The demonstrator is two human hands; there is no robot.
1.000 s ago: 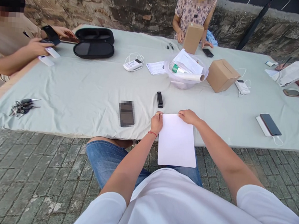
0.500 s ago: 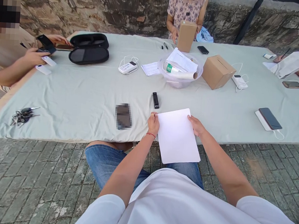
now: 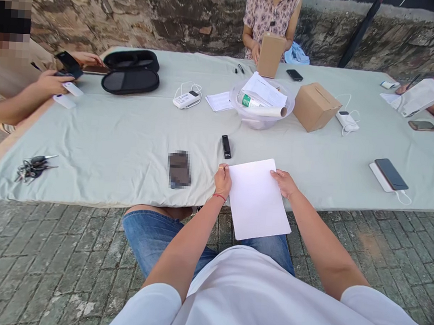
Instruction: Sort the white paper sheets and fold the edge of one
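Note:
Between my hands is a blank white sheet of paper (image 3: 259,202), possibly a thin stack, over the table's front edge and my lap. My left hand (image 3: 223,181) is closed on its upper left edge, thumb on top. At its upper right edge, my right hand (image 3: 285,184) pinches the paper between thumb and fingers. A small black device (image 3: 226,147) lies on the cloth just beyond the paper's top left corner. Left of my left hand is a dark, blurred-out flat object (image 3: 180,169).
Keys (image 3: 35,167) lie at far left, a phone on a white power bank (image 3: 390,174) at right. Farther back are a plastic bowl of papers (image 3: 261,118), a cardboard box (image 3: 313,109) and a black case (image 3: 131,80). Other people sit left, right and opposite.
My right thumb has shifted slightly down and left along the paper's edge. My left hand keeps its hold. Across the table, the other person's hand has moved against the upright box.

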